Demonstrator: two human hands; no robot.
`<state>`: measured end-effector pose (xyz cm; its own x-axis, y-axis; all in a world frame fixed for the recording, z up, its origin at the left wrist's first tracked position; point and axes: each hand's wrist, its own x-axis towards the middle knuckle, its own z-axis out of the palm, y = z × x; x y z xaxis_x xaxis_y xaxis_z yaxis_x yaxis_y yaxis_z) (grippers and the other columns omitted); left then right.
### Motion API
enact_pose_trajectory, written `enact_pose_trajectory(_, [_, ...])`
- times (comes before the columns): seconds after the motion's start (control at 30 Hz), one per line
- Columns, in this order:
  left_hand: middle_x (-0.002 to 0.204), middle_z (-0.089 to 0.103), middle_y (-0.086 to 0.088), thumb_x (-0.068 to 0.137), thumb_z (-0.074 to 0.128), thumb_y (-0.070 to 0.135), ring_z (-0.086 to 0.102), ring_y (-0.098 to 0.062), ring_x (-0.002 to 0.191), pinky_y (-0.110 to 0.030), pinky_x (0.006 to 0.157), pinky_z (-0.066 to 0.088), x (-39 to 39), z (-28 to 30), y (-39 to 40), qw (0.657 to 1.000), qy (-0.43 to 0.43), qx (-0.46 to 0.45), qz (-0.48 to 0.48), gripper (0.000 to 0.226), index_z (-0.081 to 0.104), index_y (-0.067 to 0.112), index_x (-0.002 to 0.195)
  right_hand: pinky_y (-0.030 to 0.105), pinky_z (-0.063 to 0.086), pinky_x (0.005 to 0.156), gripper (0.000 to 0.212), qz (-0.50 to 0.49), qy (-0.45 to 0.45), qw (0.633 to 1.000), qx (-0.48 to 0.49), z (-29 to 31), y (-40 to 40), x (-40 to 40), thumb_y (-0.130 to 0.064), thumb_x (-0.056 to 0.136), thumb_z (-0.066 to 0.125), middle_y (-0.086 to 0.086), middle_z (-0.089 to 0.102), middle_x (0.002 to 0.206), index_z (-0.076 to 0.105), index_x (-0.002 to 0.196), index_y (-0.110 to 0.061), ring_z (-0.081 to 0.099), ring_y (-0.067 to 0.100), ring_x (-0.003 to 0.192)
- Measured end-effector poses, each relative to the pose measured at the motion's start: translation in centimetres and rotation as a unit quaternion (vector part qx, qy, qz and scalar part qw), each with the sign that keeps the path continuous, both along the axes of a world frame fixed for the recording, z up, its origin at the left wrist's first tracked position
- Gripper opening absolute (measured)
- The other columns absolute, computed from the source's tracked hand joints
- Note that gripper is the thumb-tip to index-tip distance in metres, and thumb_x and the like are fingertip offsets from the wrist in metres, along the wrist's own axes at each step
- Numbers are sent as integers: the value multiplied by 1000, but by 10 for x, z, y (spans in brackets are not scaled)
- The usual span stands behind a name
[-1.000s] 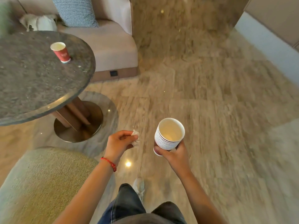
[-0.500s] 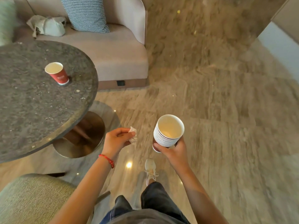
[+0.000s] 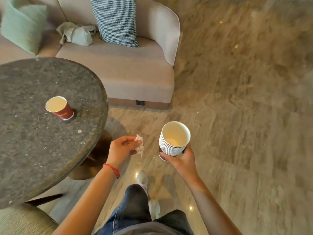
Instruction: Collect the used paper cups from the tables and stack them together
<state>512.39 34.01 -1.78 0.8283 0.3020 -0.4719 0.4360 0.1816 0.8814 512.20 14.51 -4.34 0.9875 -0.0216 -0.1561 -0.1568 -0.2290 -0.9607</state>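
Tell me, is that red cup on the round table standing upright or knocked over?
Upright. The red cup stands on its base on the round table, with its open mouth facing up and the pale inside showing.

I am standing in what looks like a hotel lobby or lounge. Polished beige marble floor [image 3: 237, 99] fills the right of the frame and reflects ceiling lights. At upper left sits a curved upholstered sofa [image 3: 135, 73] with a houndstooth cushion [image 3: 116, 21] and a green cushion [image 3: 23, 24], facing a round dark stone table [image 3: 33, 150] at left.
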Motion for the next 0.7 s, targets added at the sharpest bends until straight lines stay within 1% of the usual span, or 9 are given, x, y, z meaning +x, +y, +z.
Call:
enact_pose_trajectory(0.1, [56,70,4,77,70,1,65,-4,53,-14,50,51,43,14,12,1000,11,-5,7,6,68,4,82,1,42,73,70,12,8,1000,2,17,12,45,-32,54,85,-19,64,103,50,114,-34,58,-9,97])
enact_pose_trajectory(0.2, [60,71,0,76,71,0,66,-9,55,-17,52,52,88,14,26,1000,5,-25,13,6,68,4,80,2,43,73,71,23,4,1000,2,19,26,94,-24,56,89,-15,64,105,50,114,-31,59,-7,96])
enact_pose_trajectory(0.27, [60,71,0,76,71,0,66,-8,55,-16,51,51,117,15,36,1000,2,-23,19,7,68,6,78,3,43,73,69,31,7,999,6,19,35,126,-17,59,89,-14,64,104,50,115,-29,59,-8,96])
enact_pose_trajectory(0.37, [58,71,3,76,71,2,65,-5,53,-13,50,50,152,19,48,1000,-12,-13,25,7,68,7,78,4,45,76,72,51,10,999,2,21,47,163,-18,61,88,-13,62,108,49,121,-25,57,-7,100])
enact_pose_trajectory(0.47, [57,70,4,77,70,2,65,-4,53,-12,50,49,179,22,61,999,-15,1,38,6,68,7,80,3,45,77,73,76,18,997,3,23,58,196,-20,61,88,-15,61,109,48,122,-27,56,-9,100])
enact_pose_trajectory(0.53, [61,71,2,77,70,2,66,-6,55,-14,52,51,189,23,68,998,-14,1,56,6,68,7,79,4,45,77,71,91,20,996,-2,24,64,215,-21,61,88,-17,61,107,48,118,-32,57,-8,101])
enact_pose_trajectory(0.6, [70,71,-4,77,70,3,67,-10,62,-20,57,54,197,22,74,997,-9,-1,80,6,68,8,79,5,45,76,69,109,22,994,-3,23,71,234,-24,59,89,-18,63,104,50,115,-33,58,-7,100])
enact_pose_trajectory(0.7, [79,70,-11,77,70,6,66,-19,71,-30,71,56,205,20,82,992,4,-1,124,5,69,9,81,3,44,75,72,154,21,988,-4,21,83,264,-26,58,89,-17,63,106,51,119,-27,58,-7,99])
